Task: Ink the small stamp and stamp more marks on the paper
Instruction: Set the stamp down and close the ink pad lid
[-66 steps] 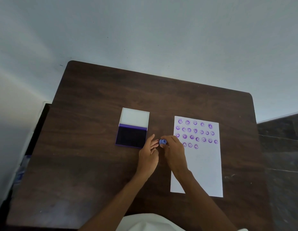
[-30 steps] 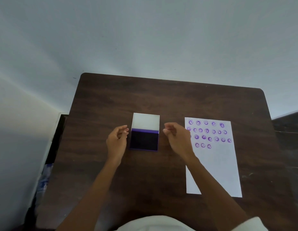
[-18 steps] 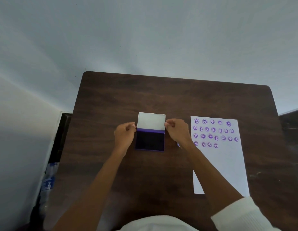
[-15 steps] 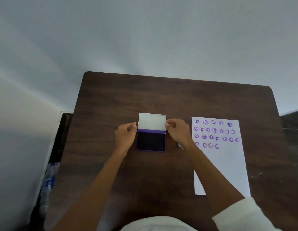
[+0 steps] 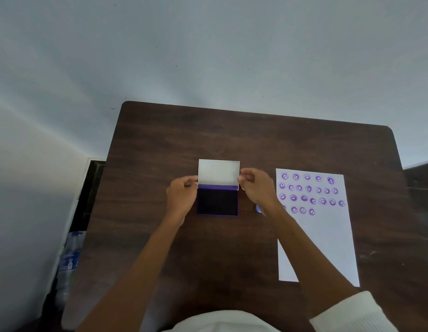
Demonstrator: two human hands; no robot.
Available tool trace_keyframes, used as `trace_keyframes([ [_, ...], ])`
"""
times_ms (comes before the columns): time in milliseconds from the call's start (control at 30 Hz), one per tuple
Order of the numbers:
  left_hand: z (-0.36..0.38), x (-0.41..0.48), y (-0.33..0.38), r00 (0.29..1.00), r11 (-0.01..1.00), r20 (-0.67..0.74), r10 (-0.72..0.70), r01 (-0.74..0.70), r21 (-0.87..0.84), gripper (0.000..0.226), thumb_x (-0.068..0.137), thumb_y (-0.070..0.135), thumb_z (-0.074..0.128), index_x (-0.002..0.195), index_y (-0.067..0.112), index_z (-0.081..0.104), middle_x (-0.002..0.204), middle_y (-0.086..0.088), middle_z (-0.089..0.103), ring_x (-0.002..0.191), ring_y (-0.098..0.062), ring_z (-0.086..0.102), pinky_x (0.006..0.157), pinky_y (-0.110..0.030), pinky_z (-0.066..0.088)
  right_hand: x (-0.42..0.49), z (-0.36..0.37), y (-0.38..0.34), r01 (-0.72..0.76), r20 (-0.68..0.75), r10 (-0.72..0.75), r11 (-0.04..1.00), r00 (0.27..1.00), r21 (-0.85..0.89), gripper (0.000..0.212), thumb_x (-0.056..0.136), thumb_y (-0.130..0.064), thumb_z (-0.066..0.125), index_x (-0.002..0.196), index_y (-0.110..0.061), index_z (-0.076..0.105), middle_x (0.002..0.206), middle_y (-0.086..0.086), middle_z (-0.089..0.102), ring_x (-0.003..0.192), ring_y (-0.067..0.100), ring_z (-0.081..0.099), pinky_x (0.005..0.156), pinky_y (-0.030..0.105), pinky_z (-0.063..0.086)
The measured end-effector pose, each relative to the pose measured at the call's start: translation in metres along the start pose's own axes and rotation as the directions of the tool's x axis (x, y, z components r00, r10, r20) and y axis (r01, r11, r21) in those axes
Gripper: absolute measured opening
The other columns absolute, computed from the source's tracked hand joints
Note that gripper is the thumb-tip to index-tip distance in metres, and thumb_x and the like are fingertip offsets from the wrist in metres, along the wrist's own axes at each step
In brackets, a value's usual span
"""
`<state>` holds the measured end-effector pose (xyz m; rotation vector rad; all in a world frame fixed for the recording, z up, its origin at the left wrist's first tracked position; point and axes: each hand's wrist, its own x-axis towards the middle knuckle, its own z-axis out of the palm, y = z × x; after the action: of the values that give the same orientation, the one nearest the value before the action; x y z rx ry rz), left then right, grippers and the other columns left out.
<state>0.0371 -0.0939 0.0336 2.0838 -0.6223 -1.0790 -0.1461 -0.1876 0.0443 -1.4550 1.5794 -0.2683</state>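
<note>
So the purple rectangular ink pad [image 5: 217, 202] sits open in the middle of the dark brown wooden table [image 5: 232, 135], its white lid [image 5: 218, 172] flipped up at the far edge. Left hand [image 5: 181, 198] pinches the lid's left edge with fingertips, right hand [image 5: 257, 188] pinches the lid's right edge the same way. The small round blue stamp [image 5: 258, 208] lies loose on the table just right of the pad, mostly hidden under the right wrist. Further right of the pad is the white sheet of paper [image 5: 323, 248], its far part covered in rows of purple round stamp marks [image 5: 308, 189], the near part blank.
</note>
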Motion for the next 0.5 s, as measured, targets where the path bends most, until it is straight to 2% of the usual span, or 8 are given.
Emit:
trace_keyframes([
  [133,-0.006,-0.008,-0.007,1.000,0.995,0.022,-0.014,0.016,-0.102,0.026,0.097,0.017,0.058,0.120,0.021,0.069,0.119,0.005,0.071,0.112,-0.011,0.064,0.102,-0.040,0.052,-0.020,-0.003,0.001,0.005,0.010,-0.006,0.998,1.000,0.056,0.033,0.092,-0.024,0.061,0.125,-0.022,0.057,0.123,-0.003,0.065,0.108,0.010,0.059,0.096,0.036,0.051],
  [200,-0.008,-0.016,-0.013,1.000,0.990,0.031,0.005,-0.001,-0.139,0.024,0.097,0.018,0.057,0.116,0.026,0.071,0.112,0.011,0.073,0.109,-0.005,0.066,0.101,-0.036,0.053,-0.033,-0.004,0.005,0.044,-0.006,-0.044,0.998,0.999,0.035,0.031,0.093,-0.019,0.059,0.123,-0.025,0.059,0.120,-0.006,0.067,0.103,0.006,0.059,0.095,0.033,0.051],
  [333,-0.011,-0.031,-0.028,0.998,0.993,0.034,0.044,-0.040,-0.110,0.026,0.099,0.019,0.056,0.114,0.031,0.073,0.109,0.019,0.073,0.106,0.005,0.064,0.097,-0.025,0.052,-0.056,0.000,0.021,0.073,0.008,-0.073,0.997,0.997,-0.002,0.032,0.094,-0.011,0.055,0.123,-0.025,0.061,0.120,-0.007,0.067,0.104,0.003,0.060,0.088,0.016,0.046],
  [367,-0.011,-0.034,-0.032,0.998,0.995,0.041,0.049,-0.045,-0.094,0.028,0.099,0.018,0.055,0.116,0.032,0.072,0.112,0.020,0.072,0.108,0.006,0.062,0.098,-0.024,0.051,-0.062,0.003,0.026,0.072,0.019,-0.071,0.997,0.997,-0.020,0.033,0.094,-0.010,0.055,0.124,-0.024,0.061,0.122,-0.007,0.067,0.107,0.004,0.060,0.089,0.016,0.047],
  [467,-0.009,-0.041,-0.043,0.997,0.998,0.049,0.064,-0.062,-0.034,0.034,0.099,0.013,0.052,0.123,0.030,0.069,0.123,0.015,0.069,0.117,0.001,0.059,0.103,-0.024,0.047,-0.075,0.014,0.041,0.047,0.031,-0.046,0.998,0.998,-0.046,0.037,0.094,-0.005,0.054,0.126,-0.022,0.058,0.130,-0.001,0.062,0.117,0.011,0.059,0.096,0.026,0.049],
  [500,-0.008,-0.043,-0.046,0.996,0.997,0.041,0.076,-0.076,-0.012,0.035,0.098,0.011,0.052,0.125,0.027,0.068,0.125,0.012,0.068,0.116,0.001,0.058,0.102,-0.020,0.046,-0.078,0.018,0.045,0.039,0.022,-0.038,0.997,0.999,-0.063,0.038,0.093,-0.003,0.055,0.127,-0.021,0.057,0.132,0.001,0.061,0.120,0.014,0.057,0.097,0.027,0.048],
])
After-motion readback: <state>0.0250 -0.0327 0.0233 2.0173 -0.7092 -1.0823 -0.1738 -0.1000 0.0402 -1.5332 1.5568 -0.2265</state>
